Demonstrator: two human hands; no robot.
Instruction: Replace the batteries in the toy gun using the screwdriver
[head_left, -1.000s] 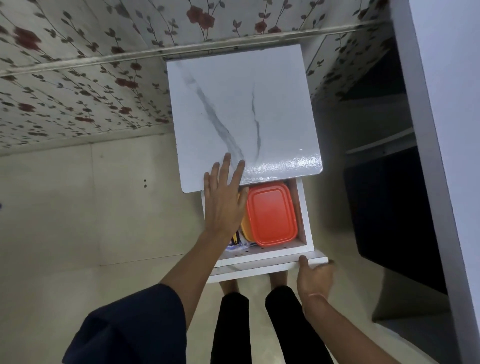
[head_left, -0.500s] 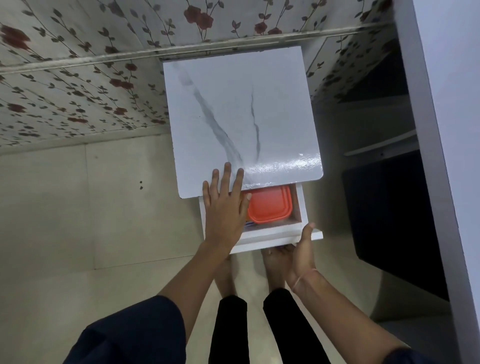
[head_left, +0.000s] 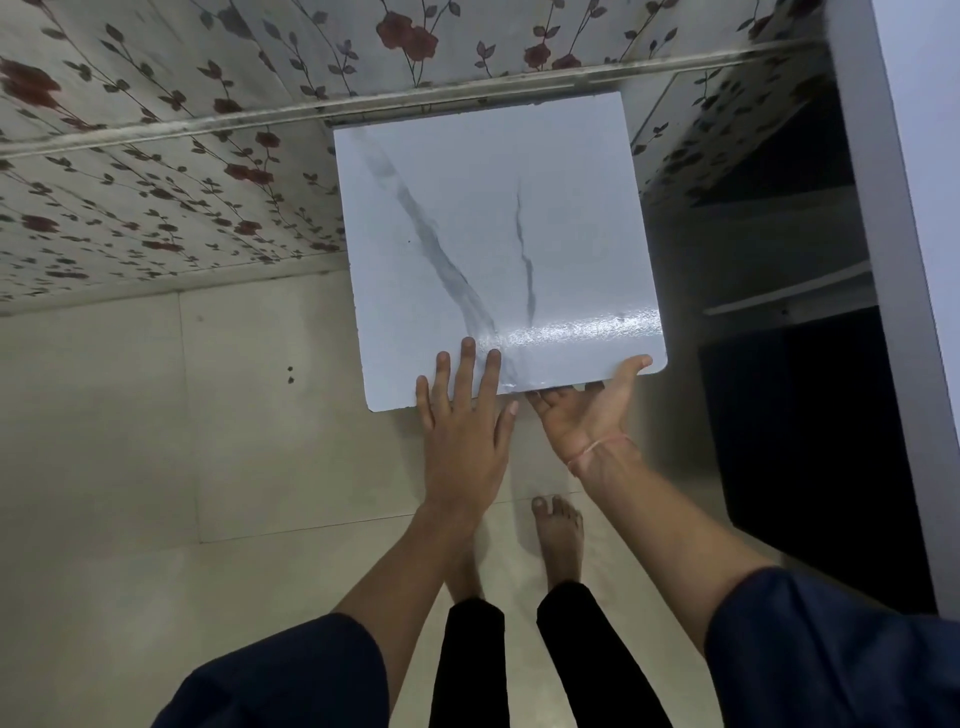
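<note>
A small white cabinet with a marble-patterned top (head_left: 498, 234) stands against the flowered wall. Its drawer is pushed in and hidden under the top. My left hand (head_left: 462, 415) lies flat with straight fingers on the front left edge of the top. My right hand (head_left: 587, 405) is palm up at the front edge, its fingers under the top against the drawer front and its thumb at the rounded front right corner. No toy gun, screwdriver or batteries are in view.
Pale floor tiles (head_left: 156, 441) spread to the left and in front. My bare feet (head_left: 558, 535) stand just before the cabinet. A tall white panel (head_left: 904, 260) and a dark opening (head_left: 800, 441) are on the right.
The drawer with the orange-lidded box has slid fully shut, pushed in by my right hand. My left hand stayed on the top's front edge.
</note>
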